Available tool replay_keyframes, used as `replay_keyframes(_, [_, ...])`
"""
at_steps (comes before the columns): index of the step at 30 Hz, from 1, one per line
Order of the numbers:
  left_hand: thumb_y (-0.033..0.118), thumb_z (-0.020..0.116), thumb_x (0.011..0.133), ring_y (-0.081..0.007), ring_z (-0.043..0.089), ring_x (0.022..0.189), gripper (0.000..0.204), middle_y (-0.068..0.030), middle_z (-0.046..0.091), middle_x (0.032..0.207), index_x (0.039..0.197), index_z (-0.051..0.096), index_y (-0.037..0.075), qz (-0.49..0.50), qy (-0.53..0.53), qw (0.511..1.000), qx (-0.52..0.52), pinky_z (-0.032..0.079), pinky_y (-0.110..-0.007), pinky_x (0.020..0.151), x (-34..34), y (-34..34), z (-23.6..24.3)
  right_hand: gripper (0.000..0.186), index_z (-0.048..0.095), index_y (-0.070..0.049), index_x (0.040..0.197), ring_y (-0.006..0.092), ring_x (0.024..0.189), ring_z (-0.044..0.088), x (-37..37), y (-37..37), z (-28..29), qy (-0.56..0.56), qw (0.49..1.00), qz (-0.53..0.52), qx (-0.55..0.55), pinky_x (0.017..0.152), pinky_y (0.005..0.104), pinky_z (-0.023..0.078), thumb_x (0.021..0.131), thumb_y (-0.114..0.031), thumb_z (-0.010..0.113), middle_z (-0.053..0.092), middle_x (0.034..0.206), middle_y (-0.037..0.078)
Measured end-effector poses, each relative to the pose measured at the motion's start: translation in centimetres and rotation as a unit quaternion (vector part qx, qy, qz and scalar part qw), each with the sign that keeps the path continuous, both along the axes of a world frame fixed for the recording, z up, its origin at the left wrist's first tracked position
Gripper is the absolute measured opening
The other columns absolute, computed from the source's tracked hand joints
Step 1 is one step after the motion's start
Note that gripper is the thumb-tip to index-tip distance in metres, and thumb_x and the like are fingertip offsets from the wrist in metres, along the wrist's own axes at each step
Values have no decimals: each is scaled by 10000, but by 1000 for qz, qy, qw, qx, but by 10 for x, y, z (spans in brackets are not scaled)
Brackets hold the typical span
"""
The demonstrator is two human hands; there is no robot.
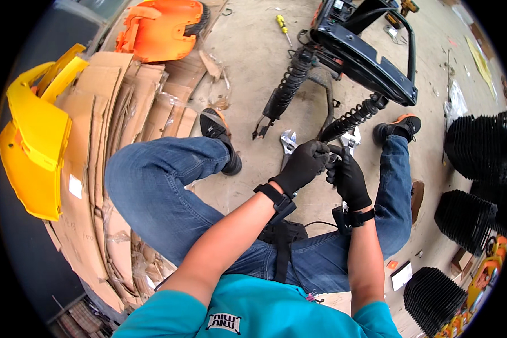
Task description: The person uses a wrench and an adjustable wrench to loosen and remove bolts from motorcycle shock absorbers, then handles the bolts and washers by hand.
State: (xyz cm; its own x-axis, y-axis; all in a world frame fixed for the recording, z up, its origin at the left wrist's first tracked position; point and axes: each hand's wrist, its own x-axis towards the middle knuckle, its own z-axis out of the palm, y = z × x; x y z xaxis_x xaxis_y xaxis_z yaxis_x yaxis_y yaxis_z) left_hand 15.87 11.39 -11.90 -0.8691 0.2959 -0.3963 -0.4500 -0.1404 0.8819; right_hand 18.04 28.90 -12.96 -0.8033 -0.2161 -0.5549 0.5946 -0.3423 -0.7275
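Steel, stiff and heavy: the adjustable wrench is gripped by both gloved hands (left hand, right hand); its handle is judged the best hold.

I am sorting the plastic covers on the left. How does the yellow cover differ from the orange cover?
The yellow cover lies at the far left beside the cardboard; the orange cover lies farther away, near the top. The yellow cover looks larger in this view; the orange cover looks smaller. Both are glossy moulded plastic shells, and neither hand touches them.
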Motion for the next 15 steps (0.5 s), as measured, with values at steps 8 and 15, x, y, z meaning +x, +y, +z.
replay_keyframes(8, [33, 609, 903, -90, 615, 712, 204, -56, 677, 886, 1101, 631, -9, -20, 37, 999, -29, 514, -246, 643, 3, 5, -4, 435, 562, -72, 1304, 69, 690, 525, 1, -3, 0, 68, 992, 82, 63, 583, 212, 436, 1046, -411, 472, 582, 873, -44])
replay_keyframes(15, [94, 636, 907, -83, 588, 660, 187, -46, 657, 815, 1070, 630, 2, -9, 53, 996, -77, 486, -246, 589, 5, 7, -7, 272, 591, -98, 1051, 79, 652, 536, 1, -2, -3, 34, 998, 52, 9, 574, 223, 446, 1049, -349, 487, 589, 816, -17])
